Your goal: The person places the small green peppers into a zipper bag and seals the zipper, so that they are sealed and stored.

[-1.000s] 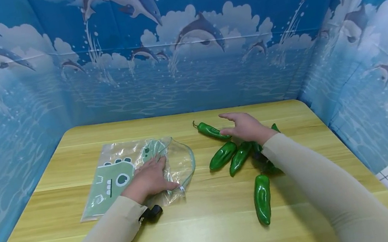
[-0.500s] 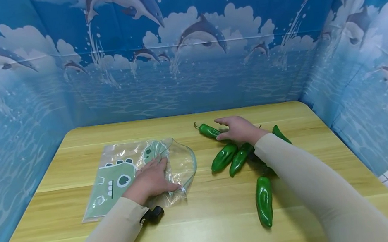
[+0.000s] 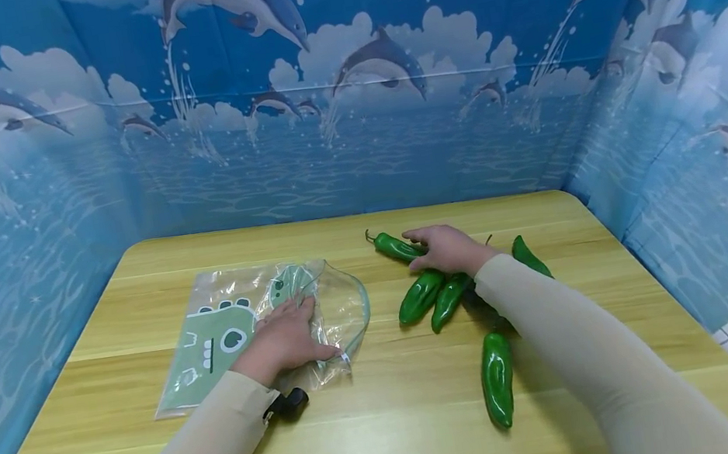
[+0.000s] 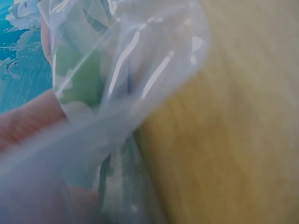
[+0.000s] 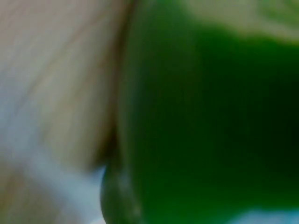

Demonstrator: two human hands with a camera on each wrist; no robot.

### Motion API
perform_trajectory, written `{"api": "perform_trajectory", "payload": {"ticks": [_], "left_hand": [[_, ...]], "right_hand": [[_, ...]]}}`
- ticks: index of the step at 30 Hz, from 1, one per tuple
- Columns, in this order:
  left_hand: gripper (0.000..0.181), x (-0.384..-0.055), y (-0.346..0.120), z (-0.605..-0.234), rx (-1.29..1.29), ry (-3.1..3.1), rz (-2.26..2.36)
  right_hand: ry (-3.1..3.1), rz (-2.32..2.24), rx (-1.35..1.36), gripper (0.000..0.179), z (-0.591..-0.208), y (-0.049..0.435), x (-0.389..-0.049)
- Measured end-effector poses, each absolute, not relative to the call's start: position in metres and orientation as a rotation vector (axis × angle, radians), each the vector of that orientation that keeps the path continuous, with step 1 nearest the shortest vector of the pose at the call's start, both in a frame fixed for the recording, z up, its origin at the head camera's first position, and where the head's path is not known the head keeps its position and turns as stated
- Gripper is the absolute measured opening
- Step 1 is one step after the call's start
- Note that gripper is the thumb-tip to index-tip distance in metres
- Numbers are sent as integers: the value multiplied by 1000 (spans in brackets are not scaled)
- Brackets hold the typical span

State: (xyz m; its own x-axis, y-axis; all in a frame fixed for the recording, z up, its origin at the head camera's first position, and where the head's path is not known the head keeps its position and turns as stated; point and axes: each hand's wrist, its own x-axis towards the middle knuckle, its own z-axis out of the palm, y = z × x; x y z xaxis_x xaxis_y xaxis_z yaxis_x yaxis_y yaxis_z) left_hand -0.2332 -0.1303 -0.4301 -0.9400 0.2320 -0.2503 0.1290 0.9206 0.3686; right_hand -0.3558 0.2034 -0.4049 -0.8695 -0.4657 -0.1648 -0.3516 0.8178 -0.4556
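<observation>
Resting left hand (image 3: 285, 338) with spread fingers on a monster-print plastic bag (image 3: 211, 336); straddling the farthest green pepper (image 3: 392, 246), near the back edge of the worktop (image 3: 396, 442), with right hand (image 3: 450, 247). Cannot tell whether gripping.

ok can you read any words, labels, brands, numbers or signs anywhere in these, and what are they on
None: no readable text shows in any view.
Clear bag: only green cartoon prints; the left hand hides part.
Green peppers: no labels on the visible sides.
Blue backdrop: dolphins, clouds and water only.
Black device by the left wrist: too small to tell.
Wrist views: blurred, nothing legible.
</observation>
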Motion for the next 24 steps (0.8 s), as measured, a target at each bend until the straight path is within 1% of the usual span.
{"api": "perform_trajectory", "payload": {"ticks": [17,24], "left_hand": [[119,-230,-127,-425,270,2792,495],[119,-231,-127,-426,270,2792,488]], "right_hand": [[2752,-580,-597,71,-412,197,-358],[2775,-550,-602,63,-412,196,-358]]}}
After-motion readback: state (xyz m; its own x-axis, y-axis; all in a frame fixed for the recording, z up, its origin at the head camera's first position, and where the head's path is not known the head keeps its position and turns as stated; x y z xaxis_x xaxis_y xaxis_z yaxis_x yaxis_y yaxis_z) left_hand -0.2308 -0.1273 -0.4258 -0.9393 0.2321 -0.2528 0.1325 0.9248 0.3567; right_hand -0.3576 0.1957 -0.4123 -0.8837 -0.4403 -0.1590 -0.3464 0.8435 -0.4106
